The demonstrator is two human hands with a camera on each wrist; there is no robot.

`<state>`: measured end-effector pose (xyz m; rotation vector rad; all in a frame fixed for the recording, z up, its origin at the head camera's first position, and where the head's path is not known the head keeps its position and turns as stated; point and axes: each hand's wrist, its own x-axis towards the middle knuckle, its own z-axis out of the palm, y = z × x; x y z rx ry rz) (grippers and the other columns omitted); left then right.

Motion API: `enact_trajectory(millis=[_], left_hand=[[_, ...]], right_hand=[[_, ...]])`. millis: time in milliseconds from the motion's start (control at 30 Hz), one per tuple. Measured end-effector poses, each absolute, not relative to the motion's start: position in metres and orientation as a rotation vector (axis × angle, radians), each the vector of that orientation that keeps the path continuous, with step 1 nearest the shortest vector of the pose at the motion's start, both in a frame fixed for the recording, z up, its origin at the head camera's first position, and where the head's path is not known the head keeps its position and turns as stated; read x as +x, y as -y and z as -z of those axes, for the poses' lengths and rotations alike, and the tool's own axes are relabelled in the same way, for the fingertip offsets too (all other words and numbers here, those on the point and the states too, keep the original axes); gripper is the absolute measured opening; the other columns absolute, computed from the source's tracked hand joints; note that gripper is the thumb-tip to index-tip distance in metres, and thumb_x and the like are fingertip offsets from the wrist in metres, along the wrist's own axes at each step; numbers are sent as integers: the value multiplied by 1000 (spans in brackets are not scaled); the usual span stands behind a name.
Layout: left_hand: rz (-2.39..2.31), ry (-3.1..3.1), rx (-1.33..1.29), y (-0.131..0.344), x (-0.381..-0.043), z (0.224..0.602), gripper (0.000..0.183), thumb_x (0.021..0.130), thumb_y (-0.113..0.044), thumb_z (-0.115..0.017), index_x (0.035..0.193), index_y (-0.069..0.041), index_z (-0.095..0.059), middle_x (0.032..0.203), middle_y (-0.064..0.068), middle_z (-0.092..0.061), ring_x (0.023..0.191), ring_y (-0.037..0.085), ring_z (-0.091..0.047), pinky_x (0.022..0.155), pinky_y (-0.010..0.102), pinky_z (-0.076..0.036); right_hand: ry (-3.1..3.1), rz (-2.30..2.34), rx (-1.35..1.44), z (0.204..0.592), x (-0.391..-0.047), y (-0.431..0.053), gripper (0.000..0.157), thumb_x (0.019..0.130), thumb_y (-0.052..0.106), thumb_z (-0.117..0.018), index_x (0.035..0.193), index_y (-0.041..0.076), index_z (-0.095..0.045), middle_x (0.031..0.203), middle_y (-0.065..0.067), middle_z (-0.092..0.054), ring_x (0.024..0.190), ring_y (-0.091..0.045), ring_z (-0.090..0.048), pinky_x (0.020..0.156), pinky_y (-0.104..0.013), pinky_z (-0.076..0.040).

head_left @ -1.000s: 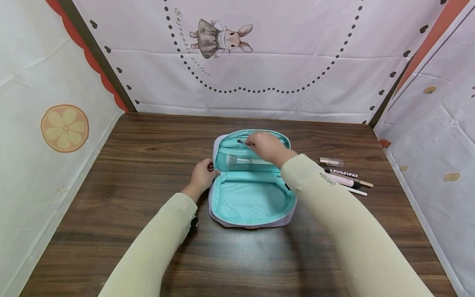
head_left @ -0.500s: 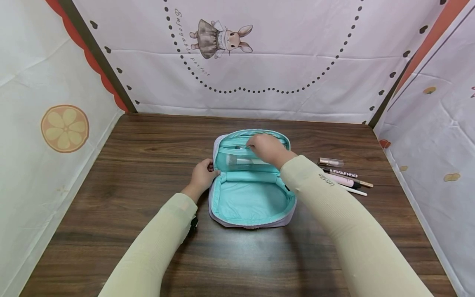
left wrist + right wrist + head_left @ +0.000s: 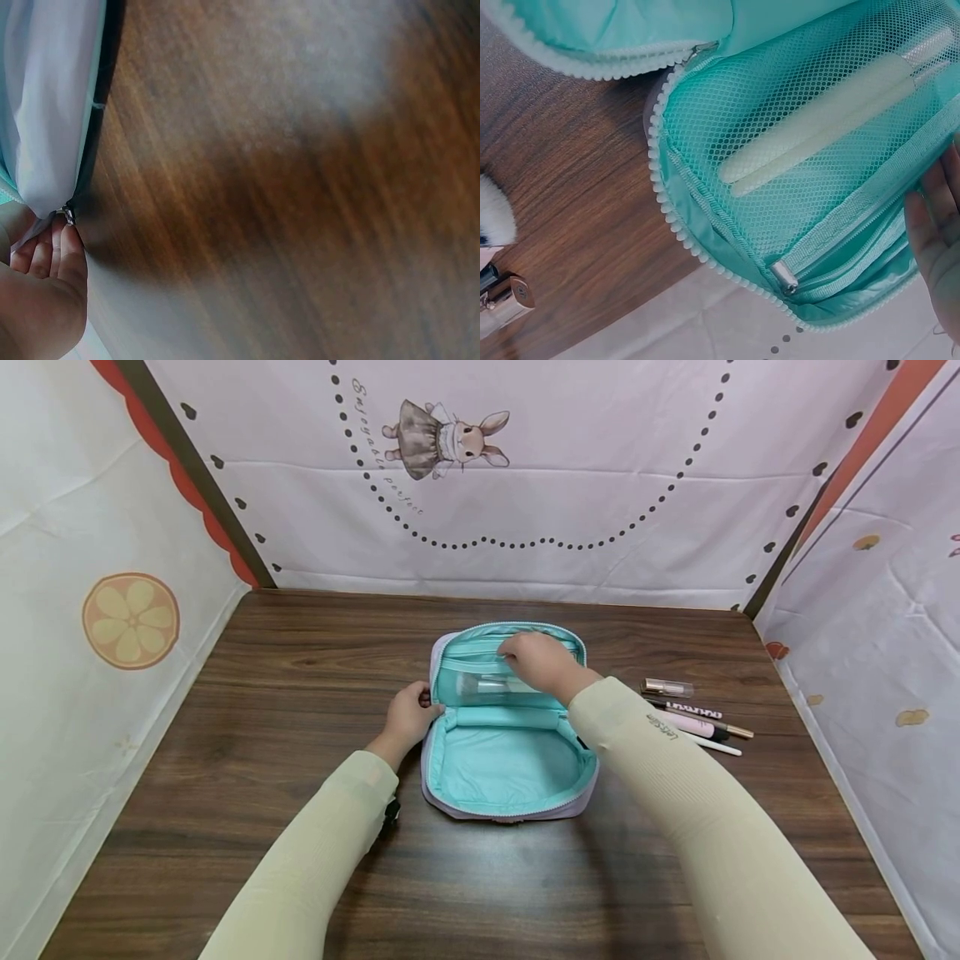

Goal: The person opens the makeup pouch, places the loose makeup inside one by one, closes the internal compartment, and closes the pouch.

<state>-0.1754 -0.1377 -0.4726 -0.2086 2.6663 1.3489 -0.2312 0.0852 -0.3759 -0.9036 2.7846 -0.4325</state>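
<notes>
An unzipped makeup bag (image 3: pixel 502 768), lilac outside and turquoise inside, lies spread on the wooden table. In the head view, my left hand (image 3: pixel 408 717) grips its left edge; the left wrist view shows the thumb above and fingers below, beside a zip pull (image 3: pixel 69 215). My right hand (image 3: pixel 542 662) is at the raised half, over the mesh pocket's opening. In the right wrist view, its fingers (image 3: pixel 928 232) lie fairly straight along the zipped opening, the thumb out of sight. Two pale-handled makeup brushes (image 3: pixel 817 120) lie side by side behind the mesh (image 3: pixel 697 112).
Right of the bag lie a gold-and-clear lipstick tube (image 3: pixel 667 687), a pink tube (image 3: pixel 690 724) with a black end, a gold-tipped slim stick (image 3: pixel 738 732) and a white handle (image 3: pixel 720 747). Printed cloth walls (image 3: pixel 525 502) border the table at the back and sides.
The small dark-tipped makeup brush in my right hand has gone down into the mesh pocket and no longer shows at my fingers. My left hand has stayed at the bag's edge.
</notes>
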Motion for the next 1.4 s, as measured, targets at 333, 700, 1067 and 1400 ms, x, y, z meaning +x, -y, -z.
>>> enact_trajectory(millis=[333, 700, 1067, 1400], left_hand=[[-1350, -2659, -225, 137, -176, 472, 33, 94, -9, -61, 124, 4, -54, 111, 19, -58, 103, 30, -54, 90, 42, -47], [-1355, -2672, -221, 135, -175, 471, 33, 93, -8, -62, 123, 4, -55, 110, 19, -58, 102, 30, -55, 89, 42, -47], [-1350, -2669, -227, 134, -175, 472, 34, 93, -9, -62, 124, 4, -55, 112, 20, -58, 104, 31, -55, 90, 42, -47], [-1341, -2679, -220, 136, -175, 472, 34, 94, -9, -62, 124, 5, -54, 113, 20, -59, 104, 32, -55, 91, 43, -47]], right_hand=[[-2875, 498, -904, 375, -223, -93, 31, 97, 12, -57, 127, 7, -62, 128, -10, -61, 119, -26, -55, 96, -40, -46], [-2993, 470, -872, 375, -208, -115, 37, 94, 18, -64, 129, 8, -60, 135, -12, -55, 125, -28, -51, 97, -44, -46], [-3022, 472, -762, 379, -196, -148, 46, 92, 18, -67, 135, 7, -55, 141, -17, -47, 129, -33, -46, 94, -49, -46], [-3023, 477, -637, 393, -190, -180, 45, 91, 15, -67, 134, 4, -55, 134, -18, -51, 122, -34, -50, 94, -51, -46]])
